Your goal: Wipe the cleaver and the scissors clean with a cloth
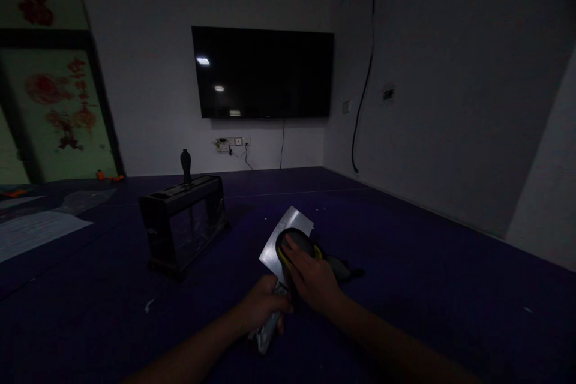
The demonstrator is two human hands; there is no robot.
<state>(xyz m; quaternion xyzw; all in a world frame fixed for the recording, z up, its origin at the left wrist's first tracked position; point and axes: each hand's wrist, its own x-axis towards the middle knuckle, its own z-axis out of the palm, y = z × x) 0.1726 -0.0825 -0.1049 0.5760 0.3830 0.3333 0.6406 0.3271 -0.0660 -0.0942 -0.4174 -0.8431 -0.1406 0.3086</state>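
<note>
A cleaver-like tool with a shiny rectangular metal blade (288, 225) is in my left hand (266, 305), the fingers wrapped round its pale handle (266, 336). The blade points up and away to the right. My right hand (315, 279) lies over a round dark pad with a yellow edge (297, 241), its fingers on the pad's top. That pad covers part of the blade's right side; whether they touch, I cannot tell for sure. Just beyond my right hand, a dark object (339, 268) lies on the blue surface, its kind unclear in the dim light.
To the left stands a black box-like frame (155, 231) with see-through sides, a dark vase-shaped piece (186, 165) on top. Paper sheets (40, 231) and clear plastic (85, 199) lie farther left. A television (265, 75) hangs on the wall; a black cable (365, 84) dangles at right.
</note>
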